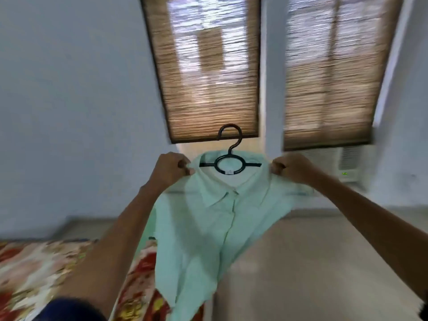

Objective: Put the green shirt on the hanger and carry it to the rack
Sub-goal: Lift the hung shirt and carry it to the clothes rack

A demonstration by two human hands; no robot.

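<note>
Bedroom; green shirt (208, 228) on hanger (230, 162)

Two bamboo blinds (208, 72) above a floral bedspread (34, 269).

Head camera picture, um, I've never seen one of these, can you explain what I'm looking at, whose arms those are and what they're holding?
There is no machine here. The one picture comes from a wide-angle camera worn on a person's head, looking forward and down, so the two arms reaching in from the bottom are the wearer's own.

The left hand and the right hand each pinch a shoulder of a pale green shirt and hold it up in the air. A black hanger already sits inside the collar, its hook sticking up above it.

Below on the left is a bed cover with a red and yellow flower pattern. Behind are two windows with woven blinds, and a white air conditioner is under the right one. No clothes rack is in view. The picture is blurred.
</note>
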